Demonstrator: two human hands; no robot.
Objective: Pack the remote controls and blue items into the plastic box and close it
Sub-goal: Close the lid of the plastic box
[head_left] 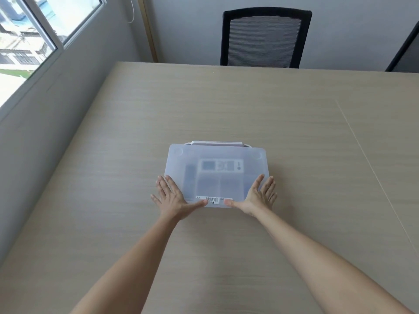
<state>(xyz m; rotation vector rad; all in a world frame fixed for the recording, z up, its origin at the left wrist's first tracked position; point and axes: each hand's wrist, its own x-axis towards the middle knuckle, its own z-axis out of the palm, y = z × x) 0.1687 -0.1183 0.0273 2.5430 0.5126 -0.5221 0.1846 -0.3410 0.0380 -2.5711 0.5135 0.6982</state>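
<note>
A translucent plastic box (254,163) sits in the middle of the table with its frosted lid on top. Through the lid I make out a white remote control (221,165) lying crosswise, a darker slim remote (190,176) along the left side, and two bluish blocks (218,185) near the front. My left hand (171,198) lies flat at the box's front left corner, thumb on the lid's front edge beside a barcode label (214,198). My right hand (258,196) mirrors it at the front right corner, fingers spread, thumb on the lid.
The beige wooden table (294,123) stretches around the box, with a seam running down its right part. A black mesh chair (264,37) stands behind the far edge, another (405,51) at the right. A window (34,32) fills the left wall.
</note>
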